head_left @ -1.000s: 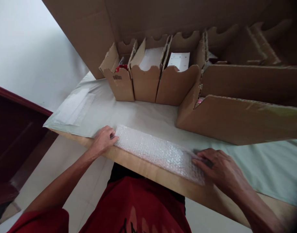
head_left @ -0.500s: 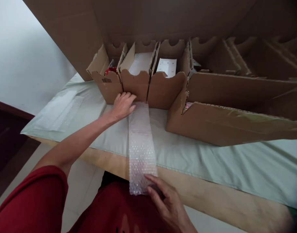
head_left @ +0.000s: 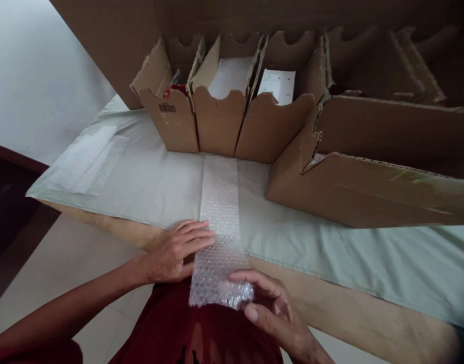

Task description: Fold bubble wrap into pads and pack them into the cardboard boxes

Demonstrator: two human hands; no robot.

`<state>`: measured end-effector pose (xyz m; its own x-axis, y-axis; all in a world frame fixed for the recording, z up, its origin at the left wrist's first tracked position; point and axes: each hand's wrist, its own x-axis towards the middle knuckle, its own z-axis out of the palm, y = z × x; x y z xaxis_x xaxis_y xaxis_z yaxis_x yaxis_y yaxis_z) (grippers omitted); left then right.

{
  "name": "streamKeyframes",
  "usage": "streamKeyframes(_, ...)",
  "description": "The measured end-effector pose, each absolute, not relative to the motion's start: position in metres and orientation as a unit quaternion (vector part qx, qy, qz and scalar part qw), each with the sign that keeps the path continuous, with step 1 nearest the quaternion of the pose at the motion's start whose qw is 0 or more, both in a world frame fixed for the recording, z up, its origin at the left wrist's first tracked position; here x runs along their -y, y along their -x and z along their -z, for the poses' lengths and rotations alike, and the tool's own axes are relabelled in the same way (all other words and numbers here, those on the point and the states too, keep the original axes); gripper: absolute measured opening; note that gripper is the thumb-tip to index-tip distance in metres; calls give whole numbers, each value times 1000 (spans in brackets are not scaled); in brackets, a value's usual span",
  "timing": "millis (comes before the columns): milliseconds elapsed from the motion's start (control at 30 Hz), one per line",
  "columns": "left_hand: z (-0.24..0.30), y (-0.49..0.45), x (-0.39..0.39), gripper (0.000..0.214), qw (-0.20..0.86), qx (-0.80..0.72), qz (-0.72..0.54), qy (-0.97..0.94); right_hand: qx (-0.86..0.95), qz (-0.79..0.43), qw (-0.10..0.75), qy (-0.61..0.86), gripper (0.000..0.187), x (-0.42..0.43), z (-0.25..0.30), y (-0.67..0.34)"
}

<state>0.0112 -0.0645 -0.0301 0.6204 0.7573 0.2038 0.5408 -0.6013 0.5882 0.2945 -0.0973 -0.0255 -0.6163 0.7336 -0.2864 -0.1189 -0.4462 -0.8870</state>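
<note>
A long strip of bubble wrap (head_left: 220, 212) lies across the table, running from the cardboard bins toward me, with its near end hanging past the wooden table edge (head_left: 330, 298). My left hand (head_left: 176, 250) rests flat on the strip's left side near the edge, fingers stretched out. My right hand (head_left: 271, 308) pinches the strip's near end between thumb and fingers, just off the table over my red shirt.
Three small open cardboard bins (head_left: 220, 119) stand at the back, holding white sheets and a red item. A large cardboard divider box (head_left: 368, 187) lies to the right. A pale green cloth (head_left: 368, 258) covers the table. A clear plastic sheet (head_left: 91, 159) lies at the left.
My left hand has come back from the bins to the strip near the table edge. My right hand now pinches the near end. The strip turned from lying along the edge to across the table.
</note>
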Motion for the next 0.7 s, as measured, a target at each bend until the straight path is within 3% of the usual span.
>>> streamKeyframes(133,41,-19,61,30,294,-478,-315,-766,430,-770,319,347,59,68,14,-286)
streamKeyframes(300,47,-31,59,43,353,-585,-354,-639,412,-759,371,341,49,18,9,-260)
streamKeyframes(533,63,-51,53,66,100,-615,-353,-698,424,-760,320,375,47,-17,25,-241)
streamKeyframes(700,59,-54,55,71,40,-639,-299,-708,424,-750,311,402,98,-22,32,-241)
